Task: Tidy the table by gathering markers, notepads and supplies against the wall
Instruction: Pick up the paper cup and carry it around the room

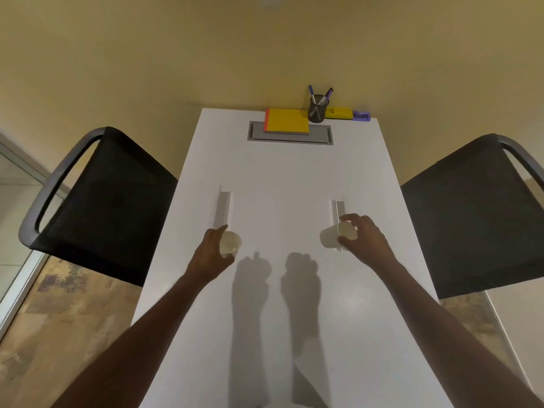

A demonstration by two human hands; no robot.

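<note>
My left hand point(213, 250) grips a white paper cup point(231, 242) above the middle of the white table point(279, 178). A second white paper cup point(335, 237), tilted on its side, is held by my right hand point(363, 238). Just beyond each hand a white folded card stands on the table, one on the left point(222, 207) and one on the right point(338, 209). At the far end, by the yellow wall, lie a yellow notepad point(287, 121), a black mesh pen holder point(318, 108) with markers, a yellow object point(338, 112) and a small purple object point(361, 115).
A grey cable hatch point(321, 136) is set into the table under the notepad. Black mesh chairs stand on the left point(103, 201) and on the right point(477, 213) of the table.
</note>
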